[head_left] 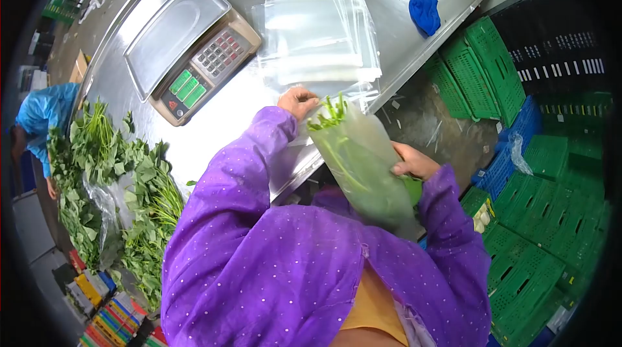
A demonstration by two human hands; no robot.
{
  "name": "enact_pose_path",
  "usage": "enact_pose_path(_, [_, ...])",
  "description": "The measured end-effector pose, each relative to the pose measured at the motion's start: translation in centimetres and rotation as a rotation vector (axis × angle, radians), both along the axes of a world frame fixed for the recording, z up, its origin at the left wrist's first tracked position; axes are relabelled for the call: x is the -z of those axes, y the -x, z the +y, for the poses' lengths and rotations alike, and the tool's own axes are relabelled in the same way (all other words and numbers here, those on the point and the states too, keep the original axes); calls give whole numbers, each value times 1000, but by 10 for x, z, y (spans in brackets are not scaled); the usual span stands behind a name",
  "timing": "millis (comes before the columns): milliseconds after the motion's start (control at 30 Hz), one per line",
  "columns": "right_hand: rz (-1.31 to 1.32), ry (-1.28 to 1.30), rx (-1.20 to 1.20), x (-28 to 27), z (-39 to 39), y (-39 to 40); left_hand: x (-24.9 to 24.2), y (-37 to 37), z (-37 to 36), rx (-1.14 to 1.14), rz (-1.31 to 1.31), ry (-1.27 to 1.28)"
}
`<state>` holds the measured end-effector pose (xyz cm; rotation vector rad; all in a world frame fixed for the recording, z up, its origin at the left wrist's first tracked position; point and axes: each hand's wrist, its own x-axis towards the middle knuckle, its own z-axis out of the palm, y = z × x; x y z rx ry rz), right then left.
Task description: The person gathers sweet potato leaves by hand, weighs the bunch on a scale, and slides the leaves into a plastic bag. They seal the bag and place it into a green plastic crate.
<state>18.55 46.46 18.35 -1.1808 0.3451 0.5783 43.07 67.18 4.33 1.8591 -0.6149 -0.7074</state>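
A clear plastic bag (363, 165) of leafy greens is held tilted in front of my body, over the table's near edge. Cut green stems (330, 114) poke out of its upper end. My right hand (414, 161) is closed around the bag's right side, thumb on top. At the bag's mouth, my left hand (299, 102) has its fingers curled and pinched at the rim; the fingertips are partly hidden. Just beyond it lies a stack of flat clear bags (314, 23) on the metal table (227, 104).
A digital scale (201, 58) with a steel pan stands left of the bag stack. Loose leafy greens (146, 230) pile up at the left. A blue cloth (424, 13) lies at the far right. Green crates (538, 230) stack on the right. A person in blue (48, 114) bends at far left.
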Motion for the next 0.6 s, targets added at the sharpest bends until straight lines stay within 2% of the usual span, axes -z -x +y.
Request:
enact_pose_path(33, [77, 9, 47, -4, 7, -4, 1, -1, 0, -44, 122, 34])
enact_pose_path(100, [232, 33, 140, -14, 17, -12, 4, -3, 2, -139, 80, 143])
enact_pose_path(167, [199, 187, 108, -16, 16, -8, -34, 5, 10, -223, 30, 265])
enact_pose_path(200, [182, 263, 91, -18, 16, -6, -63, 9, 17, -176, -178, 244])
enact_pose_path(300, [55, 367, 43, -49, 29, -7, -61, 14, 24, -145, -347, 271])
enact_pose_path(333, [13, 342, 13, -54, 34, -8, -57, 14, 24, -87, -390, 143])
enact_pose_path(433, [-95, 293, -87, -61, 43, -16, -10, 11, 26, 72, -437, 46])
enact_pose_path(467, [-111, 289, -112, -60, 45, -17, -2, 9, 27, 142, -375, 58])
enact_pose_path(567, [-2, 315, -31, -42, 45, -21, 11, 23, 19, -88, 293, 135])
enact_pose_path(600, [59, 363, 9, -27, 43, -21, 4, 21, 22, -52, 379, 233])
